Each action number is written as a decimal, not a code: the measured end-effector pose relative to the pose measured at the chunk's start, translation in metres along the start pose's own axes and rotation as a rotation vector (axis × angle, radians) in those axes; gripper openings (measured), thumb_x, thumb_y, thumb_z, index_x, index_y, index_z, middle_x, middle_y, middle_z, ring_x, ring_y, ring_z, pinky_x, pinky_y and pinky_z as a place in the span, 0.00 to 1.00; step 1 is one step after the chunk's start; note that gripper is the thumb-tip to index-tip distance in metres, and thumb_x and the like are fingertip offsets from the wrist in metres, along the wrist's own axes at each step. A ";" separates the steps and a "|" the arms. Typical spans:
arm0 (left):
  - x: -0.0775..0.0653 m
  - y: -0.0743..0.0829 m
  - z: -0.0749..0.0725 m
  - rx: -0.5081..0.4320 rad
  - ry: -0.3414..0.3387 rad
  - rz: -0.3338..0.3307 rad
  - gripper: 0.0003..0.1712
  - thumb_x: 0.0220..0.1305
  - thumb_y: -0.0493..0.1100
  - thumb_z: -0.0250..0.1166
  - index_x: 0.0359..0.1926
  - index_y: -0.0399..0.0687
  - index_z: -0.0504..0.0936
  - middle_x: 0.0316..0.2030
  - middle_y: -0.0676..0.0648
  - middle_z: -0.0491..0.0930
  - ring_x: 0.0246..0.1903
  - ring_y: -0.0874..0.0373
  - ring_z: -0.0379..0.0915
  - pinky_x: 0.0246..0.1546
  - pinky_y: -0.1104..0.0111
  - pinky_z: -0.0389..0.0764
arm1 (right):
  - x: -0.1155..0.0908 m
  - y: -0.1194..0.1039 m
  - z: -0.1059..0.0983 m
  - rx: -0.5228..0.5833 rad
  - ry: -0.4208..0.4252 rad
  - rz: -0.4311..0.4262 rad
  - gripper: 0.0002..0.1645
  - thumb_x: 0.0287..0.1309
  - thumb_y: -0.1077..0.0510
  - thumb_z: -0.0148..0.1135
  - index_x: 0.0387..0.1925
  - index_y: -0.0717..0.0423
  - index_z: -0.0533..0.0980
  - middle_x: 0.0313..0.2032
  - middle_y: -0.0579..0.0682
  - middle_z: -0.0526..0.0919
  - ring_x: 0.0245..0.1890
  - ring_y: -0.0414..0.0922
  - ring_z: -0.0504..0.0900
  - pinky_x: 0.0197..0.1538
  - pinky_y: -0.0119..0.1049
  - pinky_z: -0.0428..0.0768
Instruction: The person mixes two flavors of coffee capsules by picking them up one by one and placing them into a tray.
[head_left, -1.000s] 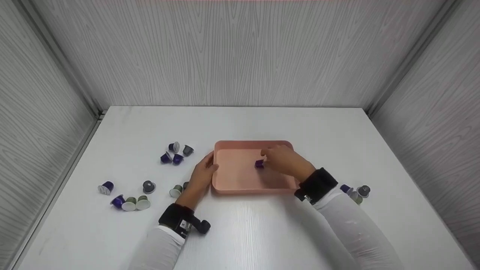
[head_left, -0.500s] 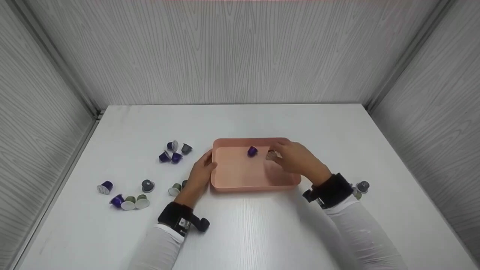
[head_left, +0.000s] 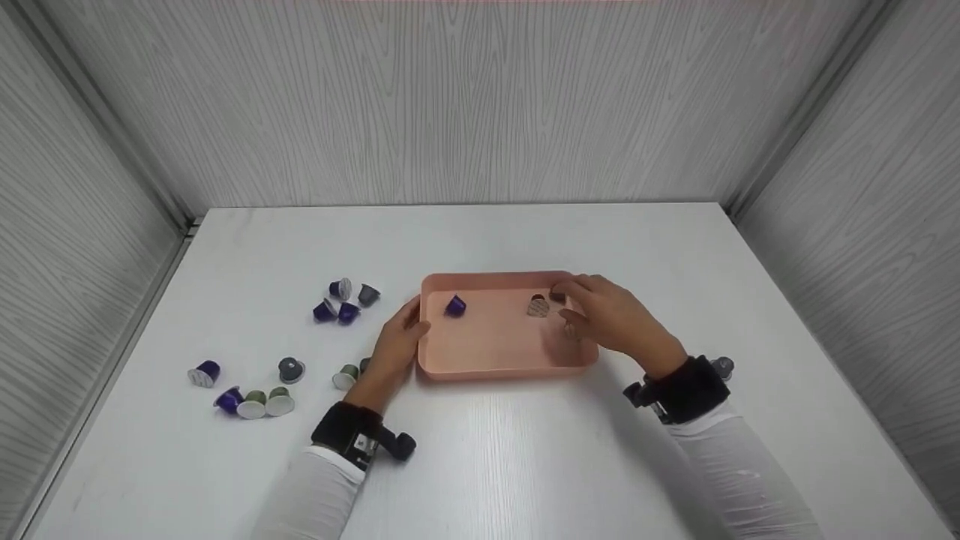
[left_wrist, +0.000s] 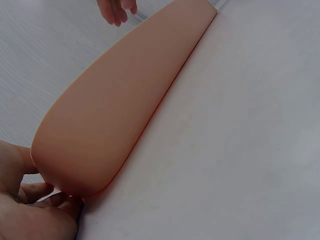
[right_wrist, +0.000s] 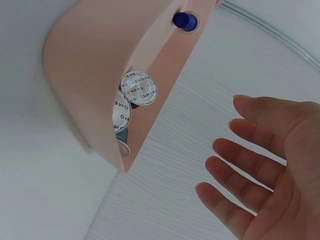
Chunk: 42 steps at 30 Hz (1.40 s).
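My left hand (head_left: 392,346) holds the left end of a shallow pink tray (head_left: 487,346), thumb at the rim and fingers along the outer wall. Over the tray's right end, my right hand (head_left: 619,319) is open, its fingers spread in the right wrist view. Inside the tray, a purple coffee capsule (head_left: 455,306) lies at the left. A capsule with a printed foil lid (head_left: 538,307) lies right of the middle. Beside the right fingers sits a dark capsule (head_left: 557,295). The right wrist view also shows a greenish capsule (right_wrist: 122,136) in the tray's corner, partly hidden by the wall.
Left of the tray lie several purple and grey capsules (head_left: 347,313). Nearer the left edge is another loose group with green capsules (head_left: 279,401). A green capsule (head_left: 346,376) lies beside the left wrist. One grey capsule (head_left: 722,367) shows behind the right wristband.
The purple capsule has shifted left across the tray. My right hand has let go of capsules and drawn to the right, uncovering the foil-lidded one. The left hand keeps its hold.
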<state>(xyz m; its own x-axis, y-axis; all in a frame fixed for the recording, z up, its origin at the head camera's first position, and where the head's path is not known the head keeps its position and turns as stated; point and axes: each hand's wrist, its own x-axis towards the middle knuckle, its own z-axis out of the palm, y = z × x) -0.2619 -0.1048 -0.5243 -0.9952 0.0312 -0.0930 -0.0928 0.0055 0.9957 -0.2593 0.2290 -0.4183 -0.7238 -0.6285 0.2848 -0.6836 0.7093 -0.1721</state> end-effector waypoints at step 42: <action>-0.002 0.004 0.000 -0.043 -0.019 0.010 0.34 0.70 0.30 0.51 0.74 0.37 0.54 0.73 0.38 0.55 0.72 0.48 0.50 0.71 0.63 0.54 | -0.091 0.064 -0.007 0.019 -0.313 0.459 0.59 0.58 0.25 0.52 0.78 0.43 0.39 0.76 0.61 0.40 0.72 0.69 0.35 0.61 0.78 0.37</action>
<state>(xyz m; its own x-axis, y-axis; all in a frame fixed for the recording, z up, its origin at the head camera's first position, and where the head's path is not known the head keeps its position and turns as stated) -0.2598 -0.1051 -0.5205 -0.9954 0.0496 -0.0823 -0.0842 -0.0381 0.9957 -0.2361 0.3338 -0.4486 -0.9391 -0.3230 -0.1169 -0.2908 0.9287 -0.2302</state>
